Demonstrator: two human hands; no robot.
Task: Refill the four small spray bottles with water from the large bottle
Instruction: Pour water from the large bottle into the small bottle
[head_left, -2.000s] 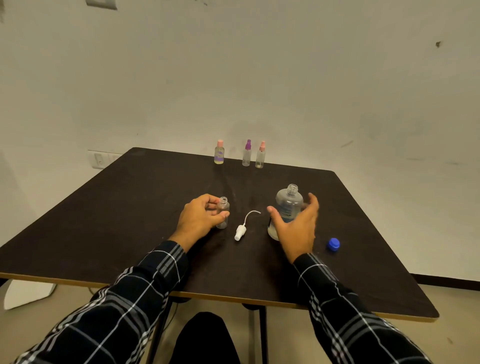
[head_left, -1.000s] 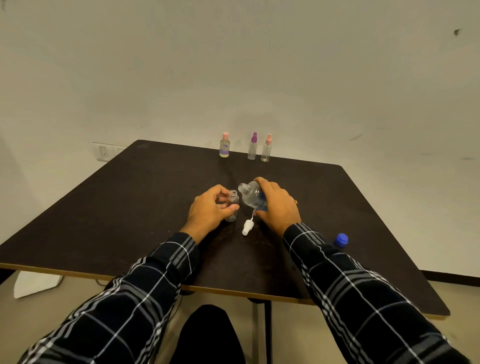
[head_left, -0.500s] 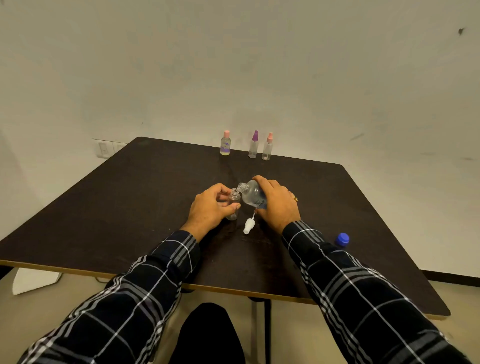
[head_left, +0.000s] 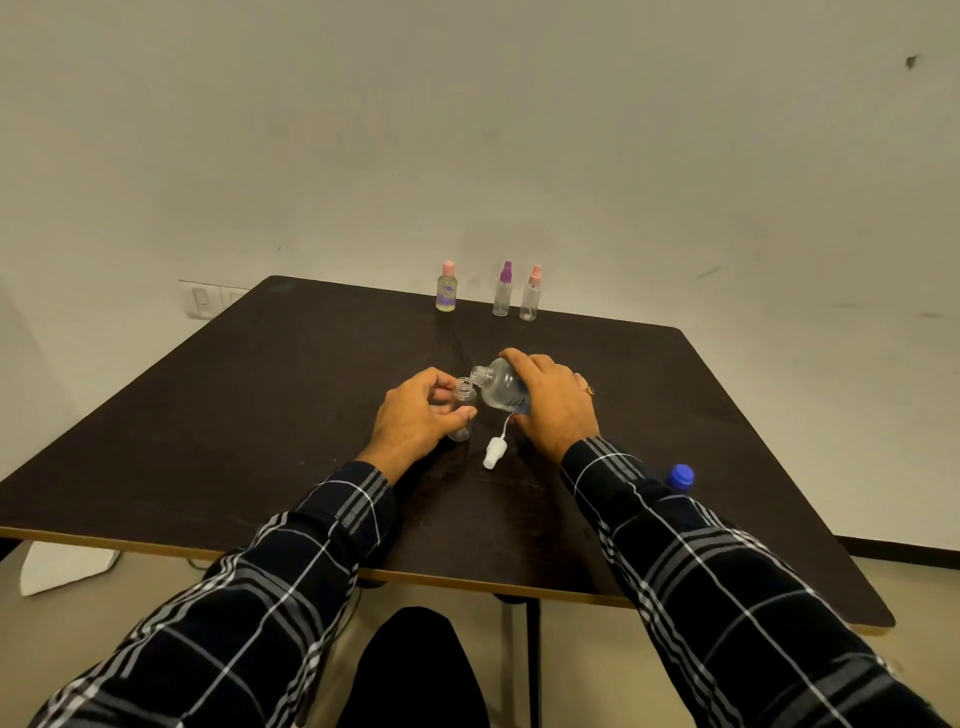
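My left hand grips a small clear spray bottle, uncapped and upright on the dark table. My right hand grips the large clear bottle, tilted left with its open mouth right above the small bottle's neck. The white spray head with its thin tube lies on the table between my hands. Three capped small bottles stand at the far edge: a pink-capped one, a purple-capped one and another pink-capped one.
The large bottle's blue cap lies on the table just right of my right sleeve. A wall with a white socket plate is behind the table. White paper lies on the floor at the left.
My right hand took hold of the large bottle, lifted it and tipped it left toward the small bottle. Over the last half second the mouth came a little closer to the small bottle's neck.
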